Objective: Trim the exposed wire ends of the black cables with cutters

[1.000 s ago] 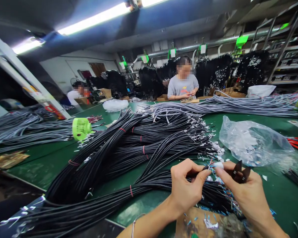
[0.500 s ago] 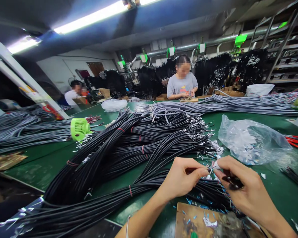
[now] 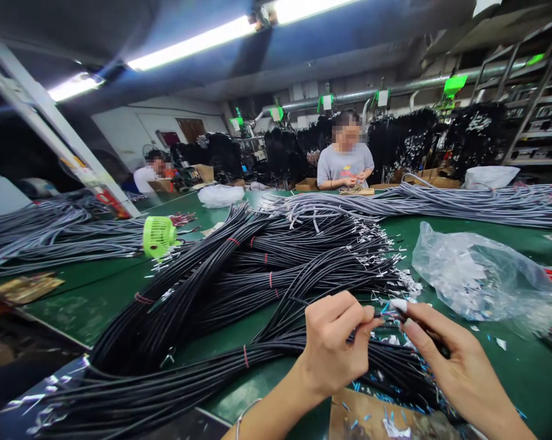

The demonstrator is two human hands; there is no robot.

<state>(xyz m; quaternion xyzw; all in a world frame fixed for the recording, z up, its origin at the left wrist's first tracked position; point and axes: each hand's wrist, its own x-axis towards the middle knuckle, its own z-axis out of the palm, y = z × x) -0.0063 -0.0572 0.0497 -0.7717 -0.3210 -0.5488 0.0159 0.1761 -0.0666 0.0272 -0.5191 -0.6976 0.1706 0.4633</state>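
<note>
My left hand (image 3: 337, 342) is closed in a pinch on a cable end, with thin blue and purplish wires (image 3: 387, 314) fanning out past its fingertips. Facing it, my right hand (image 3: 456, 366) is curled with thumb and index finger close to those wires. A white cover (image 3: 398, 305) sits on its index fingertip. Something dark lies partly hidden within the right hand; its kind cannot be made out. Beneath both hands, black cables (image 3: 276, 348) lie in a bundle tied with a red band, their stripped ends to the right.
More black cable bundles (image 3: 202, 293) cover the green table (image 3: 225, 385). A clear plastic bag (image 3: 477, 275) of scraps lies right, a wooden board (image 3: 362, 415) in front. A green fan (image 3: 159, 237), grey cables (image 3: 463, 205) and a seated person (image 3: 346, 162) are farther back.
The view has shifted slightly, so the scene sits lower and to the right. My left hand has turned more upright; blue wires now show spread between the hands.
</note>
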